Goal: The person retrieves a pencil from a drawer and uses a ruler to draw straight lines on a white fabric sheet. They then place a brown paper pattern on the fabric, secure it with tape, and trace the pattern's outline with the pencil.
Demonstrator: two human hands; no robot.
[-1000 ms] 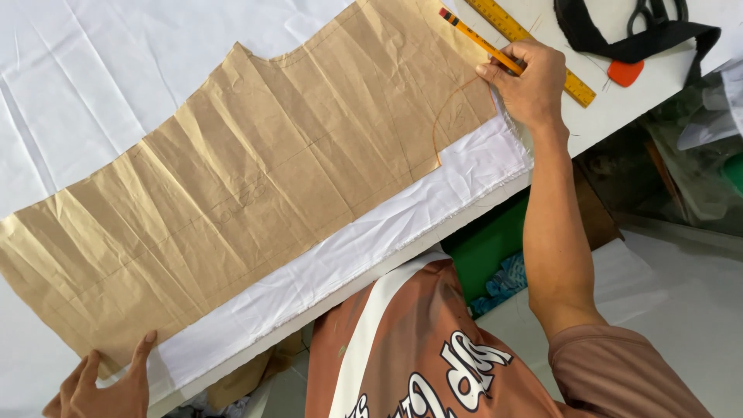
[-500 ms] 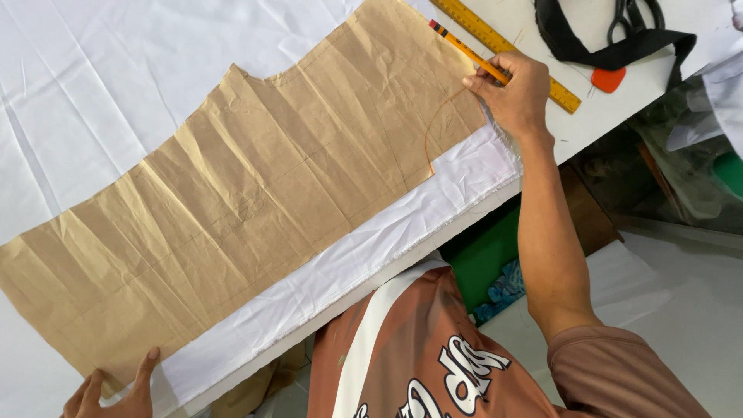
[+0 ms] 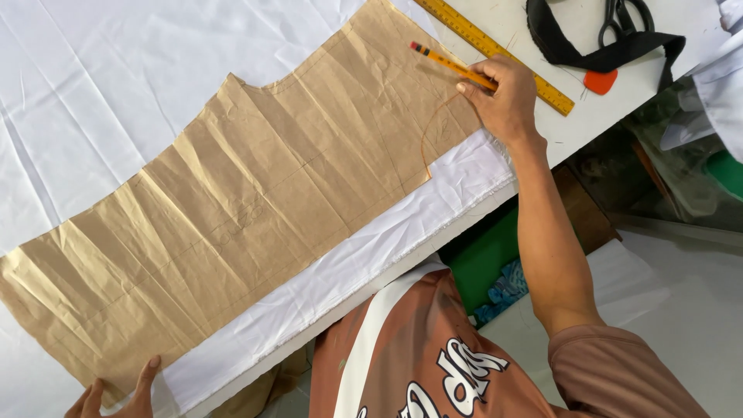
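Observation:
A long creased brown paper pattern (image 3: 255,209) lies flat on white fabric (image 3: 340,271) spread over the table. My right hand (image 3: 503,97) rests on the pattern's right end and holds a yellow pencil (image 3: 445,60) that points up and left. My left hand (image 3: 124,391) presses its fingers on the pattern's lower left corner at the bottom edge of the view; only part of it shows.
A yellow ruler (image 3: 495,50) lies just beyond my right hand. A black strap (image 3: 588,54), black scissors (image 3: 619,15) and a small orange piece (image 3: 600,80) sit at the table's top right. Green items (image 3: 487,263) lie below the table edge.
The view has shifted, so the pattern sits higher and further right in frame. My right hand stays on the pattern's right end with the pencil; my left hand has slid lower in view.

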